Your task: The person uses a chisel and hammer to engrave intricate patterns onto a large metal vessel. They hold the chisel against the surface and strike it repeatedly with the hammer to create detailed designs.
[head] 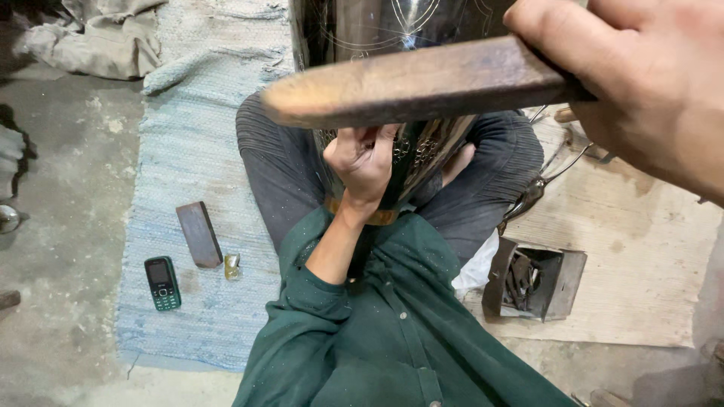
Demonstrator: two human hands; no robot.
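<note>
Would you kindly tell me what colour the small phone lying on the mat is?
The phone is dark green with a black screen, seen best in the head view.

Wooden stick blocking metal vessel

Your right hand grips a flat brown wooden bat: worn smooth, dull sheen, paler at the rounded tip. Your left hand rests against a dark engraved metal vessel, polished and glossy, with fine incised lines catching light. You sit on a pale blue woven mat, coarse and matt. The small rusty metal box stands on a rough, unfinished wooden board.
</note>
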